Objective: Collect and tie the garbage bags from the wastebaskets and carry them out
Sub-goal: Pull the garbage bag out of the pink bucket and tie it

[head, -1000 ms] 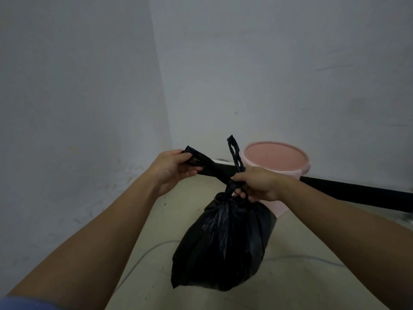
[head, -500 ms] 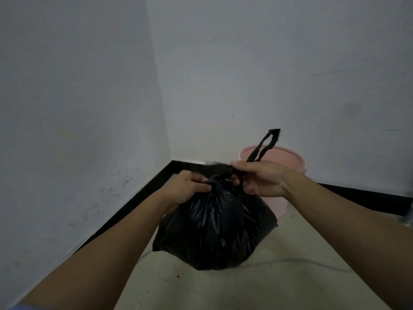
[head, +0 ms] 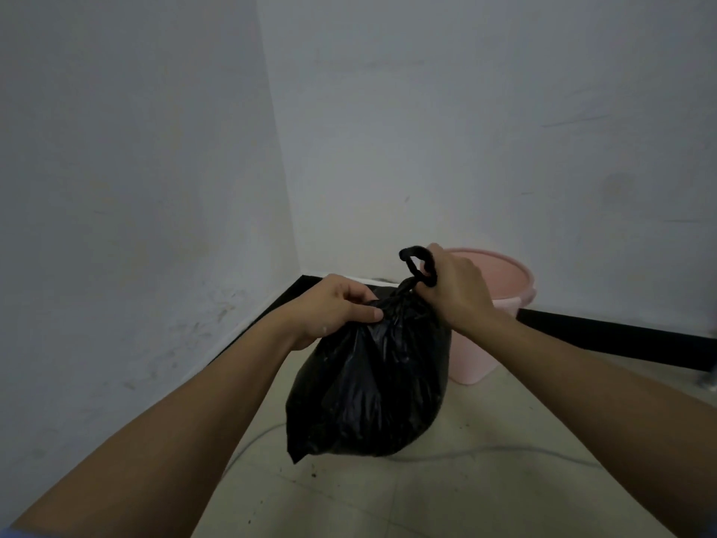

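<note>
A full black garbage bag [head: 368, 394] hangs in the air in front of me, gathered at its neck. My left hand [head: 337, 304] pinches the bunched plastic on the left side of the neck. My right hand [head: 454, 289] grips the right side, and a twisted black handle loop [head: 415, 258] sticks up beside its fingers. Behind the bag stands a pink wastebasket [head: 492, 281] on the floor in the room's corner; no liner shows on its visible rim, and its inside is hidden.
White walls meet in a corner just behind the wastebasket, with a black baseboard [head: 620, 335] along their foot. The floor is pale tile [head: 426, 495] with a thin cable [head: 523, 452] lying across it under the bag.
My hands have come together at the bag's neck. The handle that stood up long by my right hand is now pulled down into a short loop. The bag hangs a little lower.
</note>
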Demonstrator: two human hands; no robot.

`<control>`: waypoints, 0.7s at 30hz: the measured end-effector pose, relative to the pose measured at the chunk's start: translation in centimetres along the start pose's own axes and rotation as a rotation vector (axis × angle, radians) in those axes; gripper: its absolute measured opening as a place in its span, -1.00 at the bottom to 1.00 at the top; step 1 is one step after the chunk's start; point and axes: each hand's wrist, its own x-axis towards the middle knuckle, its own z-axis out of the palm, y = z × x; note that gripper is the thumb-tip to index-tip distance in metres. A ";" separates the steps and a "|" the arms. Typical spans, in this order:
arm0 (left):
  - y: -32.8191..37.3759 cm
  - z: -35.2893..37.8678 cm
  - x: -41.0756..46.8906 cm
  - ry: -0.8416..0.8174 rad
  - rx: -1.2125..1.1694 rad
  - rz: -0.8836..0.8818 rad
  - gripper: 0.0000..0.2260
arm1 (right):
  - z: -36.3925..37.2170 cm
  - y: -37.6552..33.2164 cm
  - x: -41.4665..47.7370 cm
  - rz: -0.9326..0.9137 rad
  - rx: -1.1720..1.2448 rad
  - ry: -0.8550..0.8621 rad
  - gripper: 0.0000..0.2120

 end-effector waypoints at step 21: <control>-2.4 -1.2 0.3 0.295 -0.169 -0.184 -0.86 | -1.9 0.1 1.3 0.633 0.859 -0.185 -0.83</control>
